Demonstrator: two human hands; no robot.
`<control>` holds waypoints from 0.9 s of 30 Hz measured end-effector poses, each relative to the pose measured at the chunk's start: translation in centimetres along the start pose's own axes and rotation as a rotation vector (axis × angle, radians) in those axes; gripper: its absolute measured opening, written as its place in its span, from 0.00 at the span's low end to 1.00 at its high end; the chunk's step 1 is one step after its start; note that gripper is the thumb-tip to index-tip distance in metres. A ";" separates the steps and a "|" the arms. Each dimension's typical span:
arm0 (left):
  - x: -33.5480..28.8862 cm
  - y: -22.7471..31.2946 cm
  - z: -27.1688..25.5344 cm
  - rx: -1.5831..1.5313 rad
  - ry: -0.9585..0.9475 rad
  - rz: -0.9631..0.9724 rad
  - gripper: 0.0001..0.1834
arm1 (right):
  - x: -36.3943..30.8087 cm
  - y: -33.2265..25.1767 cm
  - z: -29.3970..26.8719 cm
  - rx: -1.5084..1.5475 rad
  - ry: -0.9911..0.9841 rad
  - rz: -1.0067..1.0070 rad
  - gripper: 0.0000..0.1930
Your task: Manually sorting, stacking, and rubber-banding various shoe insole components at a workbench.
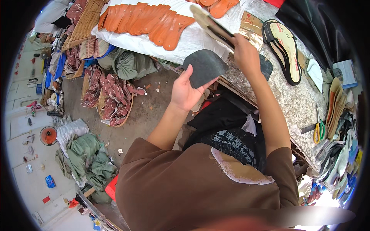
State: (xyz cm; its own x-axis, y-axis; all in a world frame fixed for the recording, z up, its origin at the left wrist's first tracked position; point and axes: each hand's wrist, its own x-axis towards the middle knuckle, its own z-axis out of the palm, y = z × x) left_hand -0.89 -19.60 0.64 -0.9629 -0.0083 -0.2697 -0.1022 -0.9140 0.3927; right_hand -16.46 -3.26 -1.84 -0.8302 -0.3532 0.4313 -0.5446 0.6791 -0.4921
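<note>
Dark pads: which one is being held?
The left pad, in the left hand; the other pad lies on the table.

Workbench: worn, mottled surface point(278, 102) in grey, cream and brown.
White sheet point(169, 52): spread over the bench's far left part; carries a fanned, overlapping row of orange sole-shaped pieces point(173, 32), with more orange pieces point(222, 7) at the top edge.
Soles: black-and-cream pair point(283, 50), side by side.
Dark grey piece point(266, 66): flat, partly hidden by the right forearm point(269, 104).
White piece point(315, 74): thin, near the soles.
Scissors point(319, 131): yellow and green handles; dark strip point(308, 128) just beside.
Tan insoles point(334, 109): stacked, at the right.
Floor: grey-brown point(148, 109), littered with pale scraps point(120, 151); carries wicker basket point(101, 106) and green cloth heap point(86, 154).
</note>
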 end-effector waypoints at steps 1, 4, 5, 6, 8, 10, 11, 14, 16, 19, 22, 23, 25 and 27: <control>0.3 -0.4 0.1 0.031 -0.047 0.012 0.23 | 0.4 0.9 0.2 0.053 0.128 -0.047 0.08; 1.6 -1.6 -0.4 0.361 -0.227 0.080 0.22 | 0.1 1.8 -0.4 0.012 0.071 -0.095 0.08; 2.3 -1.9 -0.7 0.662 -0.352 0.136 0.21 | 0.0 1.5 -0.7 0.014 -0.012 -0.075 0.08; 3.1 -2.2 -0.2 0.915 -0.384 0.173 0.18 | -0.2 1.4 -1.1 0.011 -0.013 -0.079 0.08; 5.8 -2.7 1.2 1.372 -0.539 0.669 0.14 | -0.5 1.3 -1.7 -0.113 -0.096 -0.115 0.09; 7.6 -2.2 0.1 1.562 -0.581 0.814 0.13 | -0.6 1.5 -2.4 -0.105 -0.041 -0.147 0.10; 7.9 -2.2 0.0 1.750 -0.625 0.945 0.13 | -0.7 1.7 -2.8 -0.116 -0.037 -0.148 0.10; 8.1 -3.0 -0.1 1.796 -0.552 0.991 0.12 | -0.6 1.6 -4.0 -0.173 -0.060 -0.146 0.08; 8.0 -4.0 -0.2 1.898 -0.537 1.024 0.12 | -0.1 1.0 -4.8 -0.166 0.010 -0.293 0.06; 8.3 -4.3 -0.3 2.004 -0.536 1.110 0.13 | 1.3 1.0 -6.4 -0.203 0.025 -0.331 0.04; 8.5 -4.9 -2.1 1.930 -0.511 1.120 0.13 | 3.6 2.0 -9.0 -0.301 0.089 -0.241 0.06; 8.8 -5.2 -2.6 1.847 -0.487 1.072 0.13 | 4.1 2.9 -9.7 -0.313 0.129 -0.203 0.06; 8.7 -5.1 -2.3 1.887 -0.441 0.983 0.12 | 4.7 4.2 -10.8 -0.181 0.178 -0.046 0.12; 8.0 -5.1 -1.4 1.916 -0.398 0.892 0.11 | 4.2 5.5 -11.2 -0.033 0.208 0.031 0.13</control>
State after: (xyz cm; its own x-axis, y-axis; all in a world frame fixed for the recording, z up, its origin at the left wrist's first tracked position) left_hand -7.71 -15.59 -4.69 -0.8465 0.2052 0.4913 0.4737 0.7116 0.5189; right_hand -21.62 6.22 5.68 -0.8020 -0.1935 0.5651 -0.5123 0.7093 -0.4842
